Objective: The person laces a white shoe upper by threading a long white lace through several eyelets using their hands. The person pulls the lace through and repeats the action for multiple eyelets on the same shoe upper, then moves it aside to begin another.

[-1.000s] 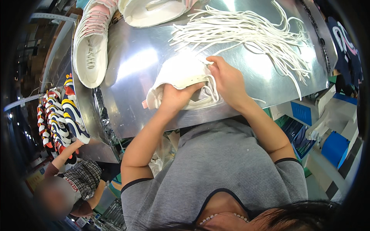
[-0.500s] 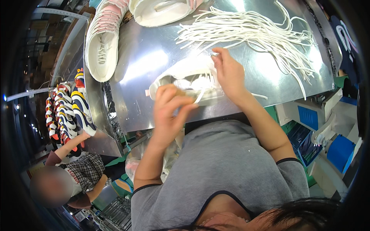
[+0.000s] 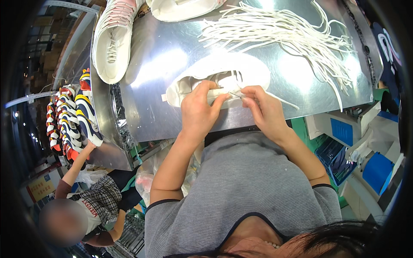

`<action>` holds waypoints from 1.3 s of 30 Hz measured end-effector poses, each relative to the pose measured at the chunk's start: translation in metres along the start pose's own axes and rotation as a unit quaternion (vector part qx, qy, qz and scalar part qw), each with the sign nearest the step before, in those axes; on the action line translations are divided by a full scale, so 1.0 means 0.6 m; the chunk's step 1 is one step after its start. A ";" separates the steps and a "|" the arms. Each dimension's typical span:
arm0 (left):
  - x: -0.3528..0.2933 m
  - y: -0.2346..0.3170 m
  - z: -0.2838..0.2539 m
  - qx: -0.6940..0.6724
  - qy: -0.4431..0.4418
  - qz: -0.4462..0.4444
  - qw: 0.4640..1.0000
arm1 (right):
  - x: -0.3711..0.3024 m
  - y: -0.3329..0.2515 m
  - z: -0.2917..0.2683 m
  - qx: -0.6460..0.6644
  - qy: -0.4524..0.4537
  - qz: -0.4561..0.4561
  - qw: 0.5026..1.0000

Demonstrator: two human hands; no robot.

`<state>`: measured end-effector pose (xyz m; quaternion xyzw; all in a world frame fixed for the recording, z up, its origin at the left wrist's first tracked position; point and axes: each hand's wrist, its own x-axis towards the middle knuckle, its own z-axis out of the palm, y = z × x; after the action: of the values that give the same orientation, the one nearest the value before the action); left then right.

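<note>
Head view: left hand [image 3: 198, 112] clamps white shoe [image 3: 217, 77] on tabletop [image 3: 167, 56]; right hand [image 3: 266, 111] pinches lace [image 3: 282, 101] tip (both grips closed). Keep shoe steady, feed lace straight.

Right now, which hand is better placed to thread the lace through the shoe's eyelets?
Probably the right hand: its fingertips pinch the lace tip beside the eyelets, while the left hand grips the white shoe, steadying it.
</note>
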<state>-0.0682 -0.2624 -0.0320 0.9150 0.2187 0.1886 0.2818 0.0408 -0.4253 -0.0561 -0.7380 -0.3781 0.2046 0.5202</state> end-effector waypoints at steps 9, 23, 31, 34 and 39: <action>-0.013 -0.009 0.011 -0.029 -0.023 0.130 0.991 | 0.032 -0.020 0.034 -0.163 -0.047 0.030 0.985; -0.033 -0.025 0.010 -0.003 0.043 0.180 0.983 | 0.094 -0.067 -0.010 -0.146 -0.162 -0.065 0.974; -0.043 -0.027 0.011 -0.033 0.028 0.227 0.973 | 0.078 -0.048 -0.011 0.036 -0.156 0.033 0.987; -0.045 -0.030 0.012 -0.041 0.014 0.237 0.971 | 0.086 -0.072 -0.031 0.186 -0.049 0.017 0.981; -0.047 -0.032 0.017 -0.022 0.055 0.272 0.960 | 0.082 -0.079 -0.044 -0.060 -0.200 -0.033 0.977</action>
<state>-0.0926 -0.2665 -0.0575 0.9217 -0.0277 0.3127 0.2278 0.0739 -0.3953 0.0021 -0.6989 -0.5103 0.3078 0.3955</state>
